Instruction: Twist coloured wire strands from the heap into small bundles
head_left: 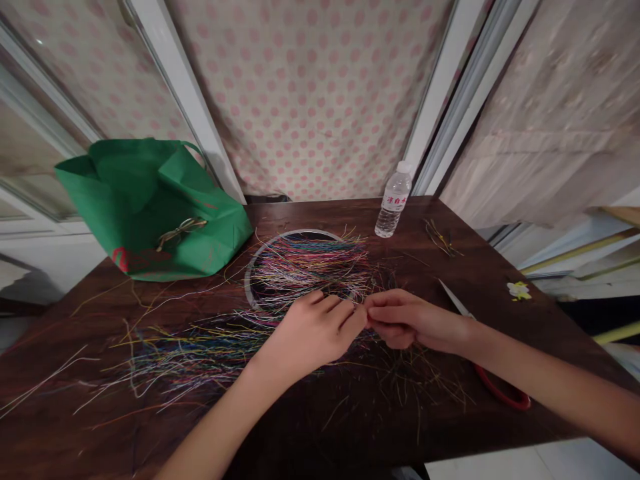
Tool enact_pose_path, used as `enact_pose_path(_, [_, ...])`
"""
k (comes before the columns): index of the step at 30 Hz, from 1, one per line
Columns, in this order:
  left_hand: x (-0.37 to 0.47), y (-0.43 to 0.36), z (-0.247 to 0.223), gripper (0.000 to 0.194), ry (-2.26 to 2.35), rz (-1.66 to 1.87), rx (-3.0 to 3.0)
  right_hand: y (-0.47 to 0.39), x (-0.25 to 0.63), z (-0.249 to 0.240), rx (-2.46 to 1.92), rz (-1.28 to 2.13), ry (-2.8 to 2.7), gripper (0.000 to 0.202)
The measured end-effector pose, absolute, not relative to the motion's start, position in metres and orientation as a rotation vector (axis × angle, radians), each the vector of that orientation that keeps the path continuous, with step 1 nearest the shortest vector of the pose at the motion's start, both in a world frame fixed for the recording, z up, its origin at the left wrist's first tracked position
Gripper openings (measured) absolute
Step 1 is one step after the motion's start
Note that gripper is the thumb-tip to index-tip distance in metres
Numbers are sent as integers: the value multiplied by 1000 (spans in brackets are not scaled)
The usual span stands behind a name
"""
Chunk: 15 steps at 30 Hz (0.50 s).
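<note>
Many thin coloured wires (200, 353) lie in a loose bundle on the dark wooden table, left of and partly beneath my left hand (323, 328). More wires (310, 263) cover a round dark piece with a grey rim (249, 283), just beyond my hands. My left hand is closed, its fingertips touching those of my right hand (395, 317), which is closed in a pinch. What the fingertips hold is too small to make out. Short thin strands (410, 373) are scattered below my right hand. Scissors (505, 390) with a red handle lie partly under my right forearm.
A green bag (200, 227) stands at the back left with a bent bundle of wire on it. A water bottle (393, 200) is upright at the back right. A few wires (441, 239) and a white-yellow scrap (519, 291) lie on the right of the table (480, 260).
</note>
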<state>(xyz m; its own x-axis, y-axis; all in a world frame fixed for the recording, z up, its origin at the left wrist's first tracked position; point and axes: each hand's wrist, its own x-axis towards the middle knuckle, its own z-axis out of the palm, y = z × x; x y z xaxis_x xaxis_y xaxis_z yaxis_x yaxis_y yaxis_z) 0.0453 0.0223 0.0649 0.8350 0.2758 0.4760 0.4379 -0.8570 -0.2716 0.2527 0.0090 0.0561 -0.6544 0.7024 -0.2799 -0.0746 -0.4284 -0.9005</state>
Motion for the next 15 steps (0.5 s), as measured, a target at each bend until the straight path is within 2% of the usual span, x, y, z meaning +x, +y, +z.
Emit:
enact_pose_path(4, [48,19,58,15,-721,-479,-2821,2,253,59,-1139,1620,-1704,16])
enact_pose_path(8, [48,16,58,18,-862,-449,-3001,-7,253,49,-1229,698,-2346,13])
enact_pose_path(11, [46,16,63,19,-966,-427,-3183,-7,256,39,-1094,61,-2586,24])
enact_pose_path(13, [44,17,67,21,-1026,-410,-3303,-6,259,34,-1015,-130,-2628,23])
enact_pose_path(15, [42,19,70,22,-1089,-375,-3384,-5,263,33,-1009,-175,-2616,20])
